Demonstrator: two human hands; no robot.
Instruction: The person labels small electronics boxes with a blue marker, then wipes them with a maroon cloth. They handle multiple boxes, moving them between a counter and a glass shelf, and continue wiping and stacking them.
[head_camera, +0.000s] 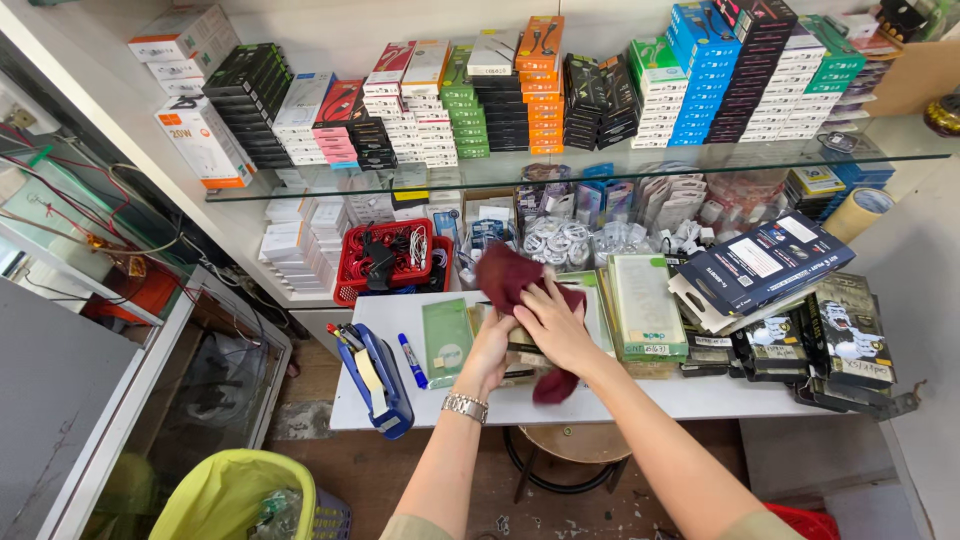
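Two hands at the white table (640, 398): we press our right hand (552, 322) flat on the maroon cloth (508, 276), left hand (487, 357) gripping the stacked packets (527, 345) beneath it, wiping apparently midway, remaining stacks seemingly untouched.

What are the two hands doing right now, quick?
Left hand: closed around a flat item on the white table, under the dark red cloth.
Right hand: fingers spread, pressing on the cloth; not gripping.
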